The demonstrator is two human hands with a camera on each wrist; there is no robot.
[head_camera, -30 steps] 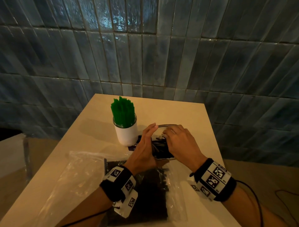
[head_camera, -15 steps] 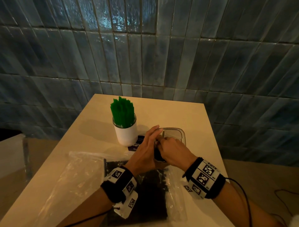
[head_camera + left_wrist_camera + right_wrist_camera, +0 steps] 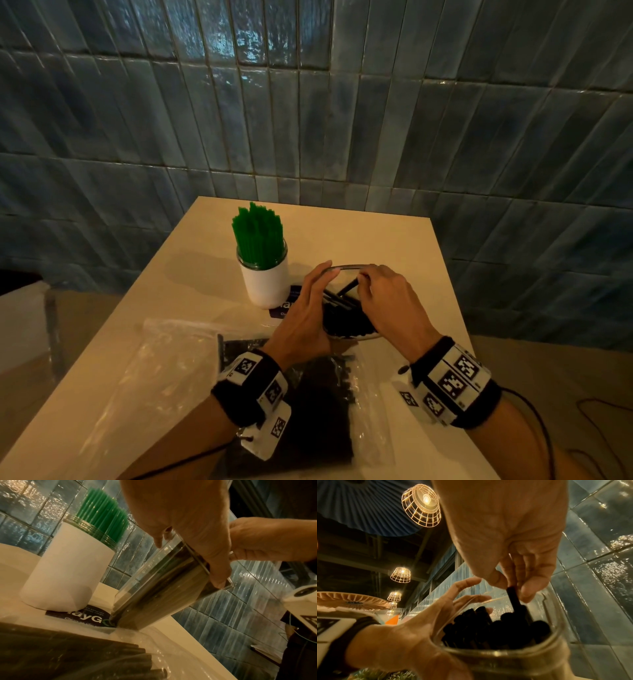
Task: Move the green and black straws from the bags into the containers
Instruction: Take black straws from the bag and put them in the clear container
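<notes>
A bunch of green straws (image 3: 258,236) stands in the white container (image 3: 265,284) at mid table. Right of it, my left hand (image 3: 301,315) grips a clear jar (image 3: 346,266) tilted toward me, thumb along its side (image 3: 214,561). Several black straws (image 3: 488,628) fill the jar. At its mouth my right hand (image 3: 387,301) pinches one black straw (image 3: 513,597) between thumb and fingertips. More black straws (image 3: 318,411) lie in a clear bag under my forearms, near the front edge.
An empty clear bag (image 3: 164,359) lies crumpled at the left front. A dark printed sticker (image 3: 287,303) sits on the cream table (image 3: 376,236) beside the white container. A blue tiled wall (image 3: 308,137) rises behind the table. A cable (image 3: 541,428) trails off my right wrist.
My right hand has shifted back to the right side of the jar's mouth and now pinches a single black straw. The left hand keeps holding the tilted jar.
</notes>
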